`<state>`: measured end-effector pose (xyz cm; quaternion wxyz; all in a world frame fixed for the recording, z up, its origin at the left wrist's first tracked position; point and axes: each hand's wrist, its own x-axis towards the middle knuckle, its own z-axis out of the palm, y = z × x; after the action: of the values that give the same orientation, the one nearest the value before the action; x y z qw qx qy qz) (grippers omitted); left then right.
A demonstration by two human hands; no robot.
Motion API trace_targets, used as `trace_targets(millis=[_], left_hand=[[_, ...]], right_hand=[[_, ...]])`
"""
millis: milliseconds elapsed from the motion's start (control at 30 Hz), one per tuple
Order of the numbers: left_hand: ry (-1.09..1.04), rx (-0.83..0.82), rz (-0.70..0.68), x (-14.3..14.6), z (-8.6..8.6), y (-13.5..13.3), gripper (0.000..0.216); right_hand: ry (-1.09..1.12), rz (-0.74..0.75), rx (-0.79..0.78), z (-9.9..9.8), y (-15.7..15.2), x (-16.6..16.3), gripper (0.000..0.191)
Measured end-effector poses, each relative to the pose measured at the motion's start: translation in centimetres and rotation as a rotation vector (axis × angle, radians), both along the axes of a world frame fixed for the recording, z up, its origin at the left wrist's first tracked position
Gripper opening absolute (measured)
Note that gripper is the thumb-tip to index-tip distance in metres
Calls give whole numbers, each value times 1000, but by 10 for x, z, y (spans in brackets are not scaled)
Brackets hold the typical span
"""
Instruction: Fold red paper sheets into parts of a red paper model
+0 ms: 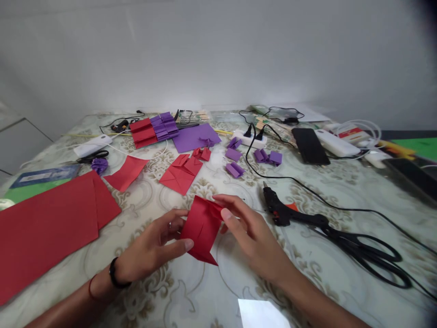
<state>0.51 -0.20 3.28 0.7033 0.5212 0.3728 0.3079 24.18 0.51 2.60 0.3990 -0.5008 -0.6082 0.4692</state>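
A creased sheet of red paper (204,228) is held between both hands above the patterned tablecloth. My left hand (155,243) pinches its left edge, thumb on the front and the other fingers partly hidden behind. At the upper right corner my right hand (247,232) grips a folded flap between thumb and fingers. The sheet's lower right corner sticks out freely. Just beyond lie a red folded paper piece (180,175) and a curved red paper sheet (126,173). Several small purple folded papers (234,170) are scattered behind my right hand.
A black glue gun (282,209) and black-handled scissors (362,250) lie at the right, near a trailing black cable. Large red sheets (51,228) cover the left side. Farther back are a white power strip (251,138), a dark phone (310,146) and purple paper (196,137).
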Motion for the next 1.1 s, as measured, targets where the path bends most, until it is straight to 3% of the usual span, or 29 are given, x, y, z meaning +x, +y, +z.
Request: trace_targets(millis=[233, 433, 500, 633, 900, 1100], left_hand=[[-26, 53, -40, -2, 0, 0, 42], [60, 68, 122, -5, -8, 2, 59], [87, 95, 158, -6, -9, 3, 55], [251, 194, 144, -8, -7, 7, 35], [437, 271, 142, -10, -3, 10, 44], [446, 294, 226, -10, 1, 9, 46]], right_hand=[[165, -20, -77, 0, 8, 2, 38], [146, 2, -92, -1, 9, 2, 41], [120, 4, -102, -1, 10, 2, 41], [98, 15, -85, -2, 10, 3, 42], [-39, 5, -8, 2, 10, 5, 42], [19, 25, -80, 0, 9, 4, 45]])
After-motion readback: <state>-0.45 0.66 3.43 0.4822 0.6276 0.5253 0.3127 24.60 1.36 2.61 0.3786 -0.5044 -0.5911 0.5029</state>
